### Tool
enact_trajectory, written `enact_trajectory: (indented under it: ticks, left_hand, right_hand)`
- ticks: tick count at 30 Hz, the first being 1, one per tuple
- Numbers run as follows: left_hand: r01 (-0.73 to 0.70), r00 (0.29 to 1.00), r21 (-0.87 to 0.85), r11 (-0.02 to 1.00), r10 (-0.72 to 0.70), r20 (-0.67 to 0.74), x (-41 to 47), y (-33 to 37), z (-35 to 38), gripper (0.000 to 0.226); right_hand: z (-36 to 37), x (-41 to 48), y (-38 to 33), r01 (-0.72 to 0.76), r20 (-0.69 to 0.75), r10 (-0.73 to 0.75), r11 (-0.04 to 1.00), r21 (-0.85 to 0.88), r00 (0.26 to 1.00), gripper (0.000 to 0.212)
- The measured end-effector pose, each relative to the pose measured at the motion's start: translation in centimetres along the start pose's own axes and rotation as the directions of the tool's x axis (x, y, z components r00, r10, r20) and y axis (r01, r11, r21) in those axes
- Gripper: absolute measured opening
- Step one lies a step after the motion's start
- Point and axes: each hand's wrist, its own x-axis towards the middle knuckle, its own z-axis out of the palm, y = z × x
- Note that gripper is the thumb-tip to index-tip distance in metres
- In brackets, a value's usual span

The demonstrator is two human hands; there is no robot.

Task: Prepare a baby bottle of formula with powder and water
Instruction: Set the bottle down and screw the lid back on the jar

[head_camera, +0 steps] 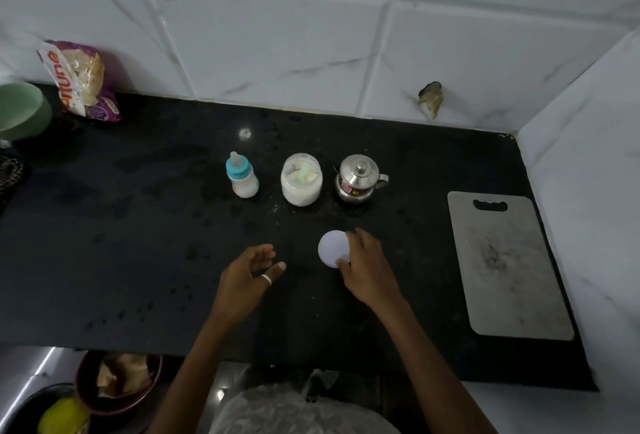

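A small baby bottle [242, 180] with a blue collar and clear teat stands upright on the black counter [138, 243], holding white liquid. To its right stands an uncapped glass jar [301, 180] of pale powder with a scoop inside. A small steel kettle [358, 179] with its lid on sits right of the jar. Nearer to me, my right hand [367, 267] grips a round white jar lid [333, 248] at its edge, low over the counter. My left hand [251, 272], a ring on the thumb, hovers with fingers curled apart and holds nothing.
A grey cutting board [509, 267] lies at the right by the tiled side wall. A printed food bag [81, 81] leans on the back wall at the left, next to a green bowl [20, 111]. Below the counter edge sit a dark bowl [117, 385] and a yellow object [62, 414].
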Motion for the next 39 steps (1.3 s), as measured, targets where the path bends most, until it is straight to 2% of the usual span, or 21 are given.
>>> enact_trajectory:
  ticks: [7,12,15,22,27,34,36,39]
  left_hand:
    - [0.002,0.998,-0.009,1.000,-0.002,-0.059,-1.1,0.2,0.8,0.046]
    - [-0.006,0.998,-0.018,1.000,0.005,-0.066,-0.4,0.1,0.4,0.048]
    - [-0.015,0.999,-0.030,0.999,0.013,-0.053,0.1,0.0,0.0,0.047]
    - [-0.025,0.999,-0.037,0.999,0.026,0.036,2.2,0.6,-1.5,0.051]
    - [-0.086,0.992,-0.014,0.996,0.087,0.091,4.8,2.4,-2.3,0.057]
    - [-0.359,0.926,-0.031,0.933,0.360,0.113,11.2,6.1,-0.4,0.106]
    - [-0.360,0.921,-0.028,0.933,0.360,0.146,12.9,6.3,0.4,0.120]
    - [-0.288,0.933,-0.059,0.956,0.294,0.209,14.8,5.6,1.5,0.136]
  right_hand:
    - [-0.3,3.2,-0.6,0.202,0.169,-0.168,0.956,-0.213,0.971,0.083]
    - [0.2,4.1,-1.0,0.207,0.322,-0.115,0.940,-0.271,0.940,0.088]
    - [0.5,4.0,-1.1,0.187,0.337,-0.091,0.947,-0.263,0.937,0.086]
    - [0.0,3.8,-2.2,0.096,0.255,-0.062,0.988,-0.123,0.965,0.082]
    - [-3.0,3.6,-4.3,0.054,0.102,-0.057,0.998,0.032,0.993,0.083]
    - [-6.6,2.4,-6.0,0.035,-0.096,-0.023,0.992,0.118,0.995,0.083]
    - [-6.8,2.0,-5.8,0.046,-0.147,-0.025,0.988,0.144,0.989,0.083]
    - [-6.6,1.2,-5.4,0.049,-0.204,-0.011,0.982,0.182,0.979,0.082]
